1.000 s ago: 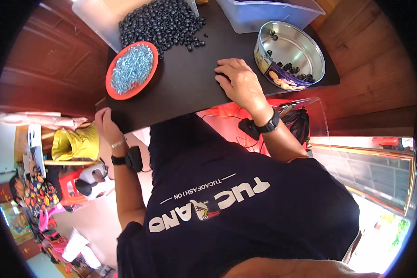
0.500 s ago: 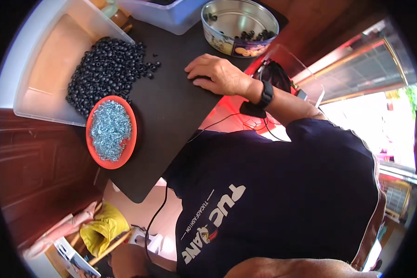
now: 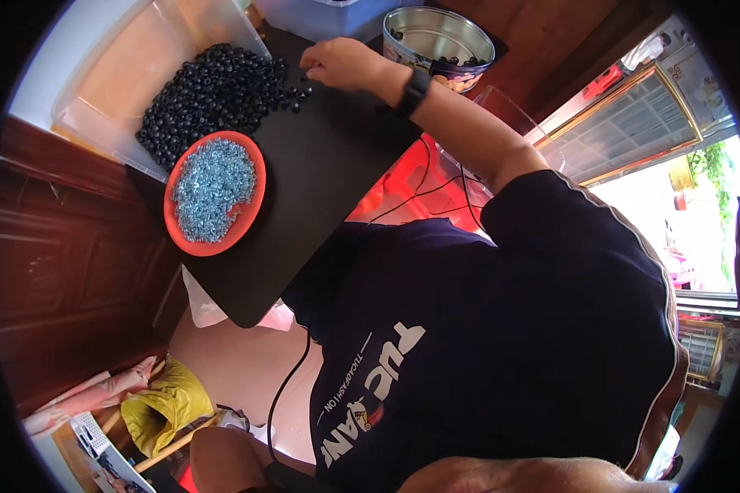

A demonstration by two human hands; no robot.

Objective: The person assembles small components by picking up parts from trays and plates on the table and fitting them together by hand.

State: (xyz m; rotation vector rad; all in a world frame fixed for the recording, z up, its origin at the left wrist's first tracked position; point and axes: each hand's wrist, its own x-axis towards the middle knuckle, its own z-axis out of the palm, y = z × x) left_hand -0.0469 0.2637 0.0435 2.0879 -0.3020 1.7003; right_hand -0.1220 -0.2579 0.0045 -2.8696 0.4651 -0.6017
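Observation:
My right hand (image 3: 343, 64), with a black watch (image 3: 413, 92) on its wrist, is over the dark tabletop (image 3: 329, 140) at the right edge of a heap of small black ring-shaped parts (image 3: 210, 94). Its fingers are curled together, and whatever may be between the tips is too small to make out. A few loose black parts lie just below the fingertips. In front of the heap sits an orange oval dish (image 3: 257, 191) full of tiny silvery-blue metal pieces (image 3: 212, 191). Beyond my wrist stands a round printed tin (image 3: 460, 78) with some black parts inside. My left hand is out of view.
The heap spills from a clear plastic bin (image 3: 99, 90) lying on its side. A bluish plastic tub (image 3: 325, 20) stands at the back edge. Cables (image 3: 419, 193) hang over red plastic beside the table. A yellow bag (image 3: 164, 403) lies low at the left.
My right hand has moved left and away from me to the edge of the black heap, and its spread fingers have curled in. The whole view has shifted slightly.

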